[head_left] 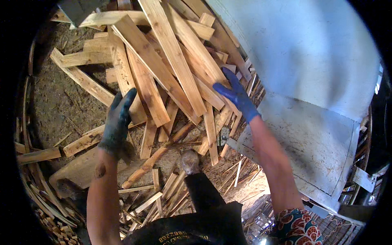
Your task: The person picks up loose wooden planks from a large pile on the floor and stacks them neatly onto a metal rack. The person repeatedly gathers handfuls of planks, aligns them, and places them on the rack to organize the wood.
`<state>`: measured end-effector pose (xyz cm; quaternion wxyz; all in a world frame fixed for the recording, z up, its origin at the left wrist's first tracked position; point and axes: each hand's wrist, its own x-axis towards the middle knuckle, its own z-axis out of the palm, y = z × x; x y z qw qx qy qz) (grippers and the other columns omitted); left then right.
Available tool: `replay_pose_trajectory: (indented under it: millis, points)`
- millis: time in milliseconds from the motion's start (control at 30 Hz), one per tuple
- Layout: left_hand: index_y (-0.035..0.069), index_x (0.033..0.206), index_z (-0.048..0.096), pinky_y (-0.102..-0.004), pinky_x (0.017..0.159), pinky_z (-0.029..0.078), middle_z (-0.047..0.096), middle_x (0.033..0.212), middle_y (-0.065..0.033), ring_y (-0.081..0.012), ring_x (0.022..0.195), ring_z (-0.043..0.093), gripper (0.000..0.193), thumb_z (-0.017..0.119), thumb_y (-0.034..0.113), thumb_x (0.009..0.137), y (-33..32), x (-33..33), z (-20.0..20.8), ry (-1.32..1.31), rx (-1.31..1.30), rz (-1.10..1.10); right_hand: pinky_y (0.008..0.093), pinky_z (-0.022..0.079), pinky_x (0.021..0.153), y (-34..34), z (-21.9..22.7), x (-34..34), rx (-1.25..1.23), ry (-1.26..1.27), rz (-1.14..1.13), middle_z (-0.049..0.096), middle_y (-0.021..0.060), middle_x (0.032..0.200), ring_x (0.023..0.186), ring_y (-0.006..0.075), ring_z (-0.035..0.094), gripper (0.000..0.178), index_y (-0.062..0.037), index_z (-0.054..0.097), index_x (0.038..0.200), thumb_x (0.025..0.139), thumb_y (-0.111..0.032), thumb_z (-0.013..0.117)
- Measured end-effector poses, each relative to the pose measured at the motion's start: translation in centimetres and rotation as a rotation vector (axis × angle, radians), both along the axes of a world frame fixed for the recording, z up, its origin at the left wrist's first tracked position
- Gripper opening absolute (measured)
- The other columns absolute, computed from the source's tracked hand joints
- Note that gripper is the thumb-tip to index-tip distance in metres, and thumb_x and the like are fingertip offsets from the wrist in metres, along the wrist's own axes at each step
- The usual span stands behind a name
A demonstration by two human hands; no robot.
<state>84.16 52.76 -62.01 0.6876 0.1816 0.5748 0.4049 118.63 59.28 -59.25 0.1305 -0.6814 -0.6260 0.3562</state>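
Note:
A heap of rough wooden planks [175, 61] lies in front of me, most of them pointing toward me. My left hand [116, 122], in a dark blue-green glove, is at the lower left of the heap, beside a knotty plank [122, 69]. Its thumb and fingers are apart, and I see nothing gripped. On the right side, my right hand [237, 94] in a blue glove has its thumb and fingers spread. It is against or just above the edge of a long plank [200, 53]; contact is hard to tell.
A large pale blue metal panel [302, 53] rises at the right, with a flat metal plate [302, 143] below it. Thin offcuts [167, 188] and a round stick [157, 157] lie near my foot [190, 161]. Dirt and sawdust ground [61, 102] stretches along the left.

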Motion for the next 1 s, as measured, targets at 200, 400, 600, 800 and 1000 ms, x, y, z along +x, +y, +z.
replay_pose_trajectory:
  millis: [200, 400, 600, 800, 1000]
  points:
    - [-0.001, 0.113, 0.055, -0.0270, 0.077, 0.048, 0.061, 0.102, -0.0042, -0.0131, 0.088, 0.058, 0.046, 0.072, 0.026, 0.079, 0.9, 4.6, -3.8, -0.131, -0.056, 0.164, 0.0300, 0.046, 0.082, 0.8, -3.3, -1.0, -0.399, 0.199, -0.054, 0.064, 0.0095, 0.102, 0.092, 0.0159, 0.059, 0.059, 0.0001, 0.059, 0.113, 0.073, -0.041, 0.073]
    - [0.001, 0.116, 0.053, -0.0268, 0.079, 0.048, 0.061, 0.102, -0.0054, -0.0136, 0.089, 0.058, 0.048, 0.073, 0.024, 0.079, -5.3, 8.6, -2.2, -0.049, -0.139, 0.170, 0.0279, 0.045, 0.087, -5.7, -5.6, -5.8, -0.513, 0.725, -0.262, 0.061, 0.0062, 0.108, 0.096, 0.0140, 0.058, 0.057, -0.0028, 0.053, 0.122, 0.077, -0.033, 0.073]
    - [-0.001, 0.114, 0.052, -0.0271, 0.075, 0.051, 0.063, 0.102, -0.0077, -0.0160, 0.087, 0.061, 0.047, 0.075, 0.011, 0.075, -4.6, 8.8, -2.3, -0.220, -0.287, 0.131, 0.0302, 0.042, 0.093, -6.6, -7.9, -6.6, -0.564, 0.871, -0.501, 0.059, 0.0062, 0.113, 0.106, 0.0155, 0.055, 0.054, -0.0031, 0.053, 0.122, 0.076, -0.024, 0.073]
    - [-0.001, 0.114, 0.051, -0.0283, 0.073, 0.053, 0.063, 0.101, -0.0104, -0.0158, 0.085, 0.061, 0.049, 0.076, 0.012, 0.074, -5.6, 8.2, 2.6, -0.238, -0.207, 0.129, 0.0296, 0.040, 0.096, -9.6, -2.7, -7.3, -0.739, 0.854, -0.663, 0.059, 0.0058, 0.114, 0.107, 0.0160, 0.053, 0.049, -0.0015, 0.057, 0.118, 0.080, -0.029, 0.070]
    - [-0.003, 0.120, 0.045, -0.0300, 0.081, 0.051, 0.061, 0.110, -0.0124, -0.0177, 0.098, 0.059, 0.061, 0.078, 0.015, 0.072, -8.8, 6.2, 8.9, -0.167, -0.165, 0.054, 0.0326, 0.045, 0.092, -17.4, 3.0, -7.9, -0.738, 0.822, -0.849, 0.060, 0.0071, 0.113, 0.103, 0.0186, 0.057, 0.039, -0.0008, 0.059, 0.113, 0.081, -0.019, 0.068]
